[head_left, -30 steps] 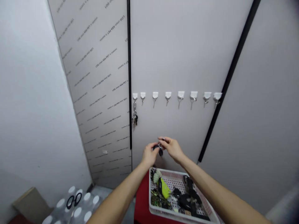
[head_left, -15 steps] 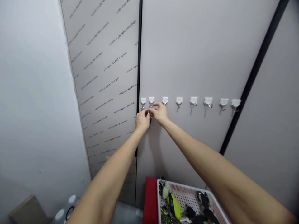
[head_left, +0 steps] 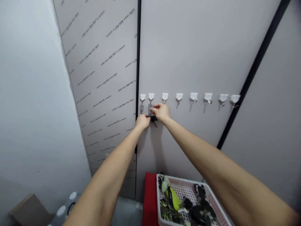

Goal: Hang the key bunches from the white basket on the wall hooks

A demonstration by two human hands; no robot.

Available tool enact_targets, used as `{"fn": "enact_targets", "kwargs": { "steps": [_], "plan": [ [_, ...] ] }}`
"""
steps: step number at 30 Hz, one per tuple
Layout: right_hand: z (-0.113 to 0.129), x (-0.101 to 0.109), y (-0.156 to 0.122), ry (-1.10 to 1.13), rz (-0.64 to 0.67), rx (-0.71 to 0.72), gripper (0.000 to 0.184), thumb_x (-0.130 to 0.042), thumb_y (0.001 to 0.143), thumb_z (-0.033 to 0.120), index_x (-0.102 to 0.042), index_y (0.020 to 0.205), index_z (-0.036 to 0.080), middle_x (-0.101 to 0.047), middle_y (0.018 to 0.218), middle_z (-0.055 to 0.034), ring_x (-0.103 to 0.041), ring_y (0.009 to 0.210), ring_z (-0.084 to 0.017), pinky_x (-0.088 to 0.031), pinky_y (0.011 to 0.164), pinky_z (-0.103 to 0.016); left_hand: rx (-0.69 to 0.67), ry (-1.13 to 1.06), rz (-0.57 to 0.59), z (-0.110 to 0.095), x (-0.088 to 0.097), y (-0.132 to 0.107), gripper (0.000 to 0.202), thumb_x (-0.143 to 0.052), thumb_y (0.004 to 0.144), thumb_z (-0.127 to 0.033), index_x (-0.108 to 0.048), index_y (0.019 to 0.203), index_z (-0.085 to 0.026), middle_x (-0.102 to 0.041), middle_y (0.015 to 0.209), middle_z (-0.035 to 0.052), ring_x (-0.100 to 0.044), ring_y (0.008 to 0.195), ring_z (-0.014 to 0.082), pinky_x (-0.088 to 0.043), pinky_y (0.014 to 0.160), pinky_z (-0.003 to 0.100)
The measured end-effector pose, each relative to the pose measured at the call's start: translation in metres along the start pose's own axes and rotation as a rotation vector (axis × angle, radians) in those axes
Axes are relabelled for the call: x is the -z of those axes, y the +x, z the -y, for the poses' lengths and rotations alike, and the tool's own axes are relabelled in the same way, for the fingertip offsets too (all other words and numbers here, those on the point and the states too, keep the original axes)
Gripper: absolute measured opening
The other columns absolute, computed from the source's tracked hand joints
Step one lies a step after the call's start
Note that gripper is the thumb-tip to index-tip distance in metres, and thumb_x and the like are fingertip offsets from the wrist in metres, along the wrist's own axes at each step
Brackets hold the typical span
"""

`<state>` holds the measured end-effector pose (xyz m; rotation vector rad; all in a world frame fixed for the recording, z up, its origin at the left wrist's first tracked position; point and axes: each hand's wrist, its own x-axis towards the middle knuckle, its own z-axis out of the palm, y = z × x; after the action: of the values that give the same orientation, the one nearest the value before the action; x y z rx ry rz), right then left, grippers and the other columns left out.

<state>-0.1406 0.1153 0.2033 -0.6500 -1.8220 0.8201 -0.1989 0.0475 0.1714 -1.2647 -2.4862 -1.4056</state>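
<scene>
A metal keychain clasp [head_left: 150, 108] hangs from the second white hook [head_left: 151, 96] on the pale panel. Below it dangles a bunch of dark keys [head_left: 153, 118]. My left hand [head_left: 142, 121] is closed on the keys from the left, thumb and fingertips pinching. From the right, my right hand [head_left: 161, 112] has its fingertips closed at the clasp's side; the exact grip is partly hidden. On the first hook [head_left: 142, 97] hangs another metal clasp [head_left: 141, 108], its lower end behind my left hand.
More white hooks run rightward along the panel, one being the third hook [head_left: 165, 97]. Below stands a white plastic basket [head_left: 188, 180] holding keys and a lime-green item [head_left: 173, 199], beside a red box [head_left: 149, 201]. White-capped containers [head_left: 61, 211] and a cardboard piece [head_left: 30, 210] are lower left.
The ring end of the keychain, held between both hands before, now hangs on the second hook. My left hand has lowered slightly with the keys, and the view has tilted a little.
</scene>
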Motion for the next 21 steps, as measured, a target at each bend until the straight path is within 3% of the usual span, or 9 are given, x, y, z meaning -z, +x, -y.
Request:
{"fn": "enact_targets", "kwargs": {
  "steps": [3,7,10,13,15,18,21],
  "plan": [
    [-0.003,0.012,-0.011,-0.112,0.0,0.051,0.012,-0.05,0.055,0.015,-0.053,0.067,0.013,-0.054,0.06,-0.0003,-0.05,0.054,-0.009,-0.041,0.057,-0.024,0.037,0.026,0.064,0.006,-0.002,-0.009,0.024,-0.042,0.063,-0.021,-0.059,0.076,-0.011,-0.059,0.072,0.0081,-0.053,0.068,0.0151,-0.038,0.062,0.024],
    [-0.026,0.037,-0.047,-0.186,0.108,0.093,0.016,-0.048,0.058,0.017,-0.055,0.071,0.013,-0.057,0.064,-0.0019,-0.05,0.057,-0.009,-0.039,0.059,-0.023,0.057,0.026,0.072,0.022,-0.011,-0.037,0.029,-0.04,0.064,-0.018,-0.054,0.088,-0.01,-0.058,0.081,0.0091,-0.054,0.07,0.0127,-0.038,0.063,0.021],
    [-0.066,0.057,-0.094,-0.235,0.263,0.063,0.016,-0.048,0.058,0.017,-0.056,0.071,0.013,-0.058,0.065,-0.0026,-0.051,0.057,-0.009,-0.039,0.059,-0.023,0.022,0.014,0.072,0.04,-0.029,-0.072,0.032,-0.04,0.065,-0.02,-0.05,0.093,-0.01,-0.057,0.086,0.0085,-0.053,0.073,0.0117,-0.038,0.066,0.021],
    [-0.113,0.074,-0.151,-0.279,0.413,-0.046,0.015,-0.047,0.058,0.016,-0.056,0.069,0.012,-0.059,0.066,-0.0038,-0.051,0.059,-0.01,-0.038,0.058,-0.022,-0.013,0.071,0.236,0.057,-0.057,-0.117,0.029,-0.041,0.064,-0.021,-0.051,0.09,-0.011,-0.057,0.085,0.0079,-0.051,0.076,0.0123,-0.037,0.069,0.022],
    [-0.138,0.081,-0.187,-0.315,0.44,-0.135,0.016,-0.045,0.06,0.017,-0.057,0.069,0.013,-0.06,0.066,-0.0045,-0.052,0.059,-0.011,-0.038,0.057,-0.022,-0.027,0.161,0.363,0.067,-0.077,-0.145,0.028,-0.041,0.064,-0.022,-0.052,0.088,-0.012,-0.057,0.084,0.0075,-0.051,0.076,0.0139,-0.038,0.069,0.024],
    [-0.158,0.088,-0.228,-0.355,0.441,-0.188,0.021,-0.04,0.065,0.021,-0.057,0.074,0.013,-0.06,0.072,-0.0055,-0.053,0.063,-0.012,-0.038,0.059,-0.022,-0.145,0.312,0.431,0.075,-0.101,-0.177,0.03,-0.038,0.064,-0.018,-0.05,0.091,-0.015,-0.055,0.088,0.0067,-0.049,0.08,0.0155,-0.037,0.071,0.026],
    [-0.16,0.092,-0.25,-0.444,0.461,-0.176,0.027,-0.037,0.067,0.026,-0.054,0.086,0.015,-0.059,0.083,-0.0057,-0.052,0.073,-0.013,-0.037,0.064,-0.023,-0.333,0.43,0.431,0.075,-0.112,-0.192,0.036,-0.033,0.064,-0.012,-0.047,0.096,-0.016,-0.051,0.094,0.0071,-0.045,0.087,0.0161,-0.034,0.077,0.027]
  ]
}}
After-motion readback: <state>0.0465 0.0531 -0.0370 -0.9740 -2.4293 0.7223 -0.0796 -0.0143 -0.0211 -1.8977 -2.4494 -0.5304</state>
